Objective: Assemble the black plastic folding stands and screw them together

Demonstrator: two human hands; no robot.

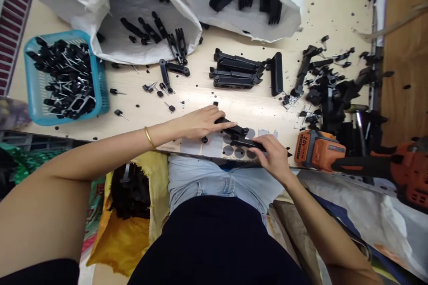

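My left hand (pixel 207 121), a gold bangle on its wrist, is closed on a black plastic arm (pixel 238 130) at the table's front edge. A second black plastic bar (pixel 245 142) is pinched between thumb and fingers of my right hand (pixel 272 153). The two pieces lie close together at an angle; whether they are joined I cannot tell. Under them are grey round stickers (pixel 239 153) on the tabletop. A small black knob (pixel 204 140) sits just below my left hand. Beyond my hands, several folded black arms (pixel 237 71) lie side by side, with an upright black bar (pixel 276 74) at their right.
A blue basket (pixel 104 93) of black-headed screws stands at left. Two white sacks (pixel 147 55) (pixel 281 31) with black parts lie at the back. An orange cordless tool (pixel 409 173) with its battery (pixel 316 149) and a heap of black parts (pixel 334 89) are at right. A yellow sack (pixel 123 240) is below.
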